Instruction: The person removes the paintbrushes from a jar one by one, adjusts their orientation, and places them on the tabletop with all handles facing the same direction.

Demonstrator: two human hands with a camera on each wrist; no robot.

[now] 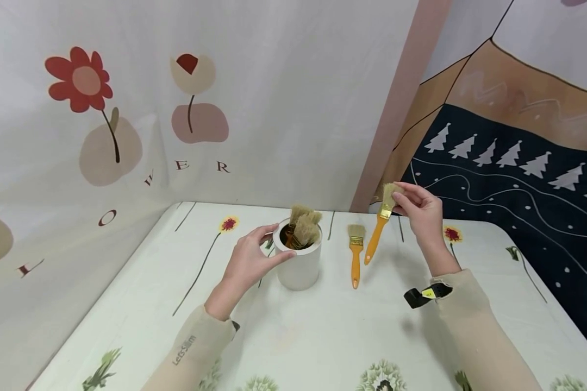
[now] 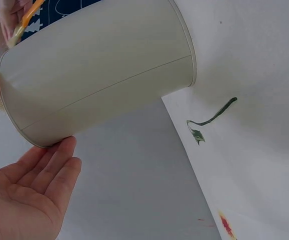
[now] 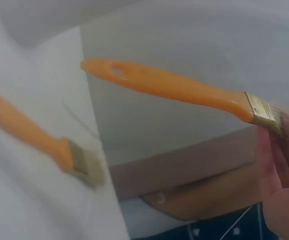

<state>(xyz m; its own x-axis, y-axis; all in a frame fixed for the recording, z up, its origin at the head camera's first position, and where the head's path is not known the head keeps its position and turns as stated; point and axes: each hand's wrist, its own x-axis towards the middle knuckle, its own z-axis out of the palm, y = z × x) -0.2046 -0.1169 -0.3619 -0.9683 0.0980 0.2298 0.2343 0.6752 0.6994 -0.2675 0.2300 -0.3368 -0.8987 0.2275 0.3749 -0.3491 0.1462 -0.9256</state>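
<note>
My left hand (image 1: 251,255) holds a white cylindrical pot (image 1: 298,271) at its rim, thumb on the near side and fingers on the far left side. The pot stands upright on the table, and bristle ends of paintbrushes (image 1: 305,225) stick out of its top; their handles are mostly hidden inside. Up to the right, my right hand (image 1: 420,209) pinches another paintbrush (image 3: 169,90) by its pale bristles, its orange handle pointing down and left above the table. Between that brush and the pot lies a second orange-handled paintbrush (image 1: 355,255), flat with bristles away from me.
The table (image 1: 323,336) has a white cloth printed with flowers. A white printed curtain (image 1: 293,108) rises behind its back edge, and a dark tree-patterned cloth (image 1: 518,184) hangs at the right. A black strap (image 1: 425,294) sits at the right wrist.
</note>
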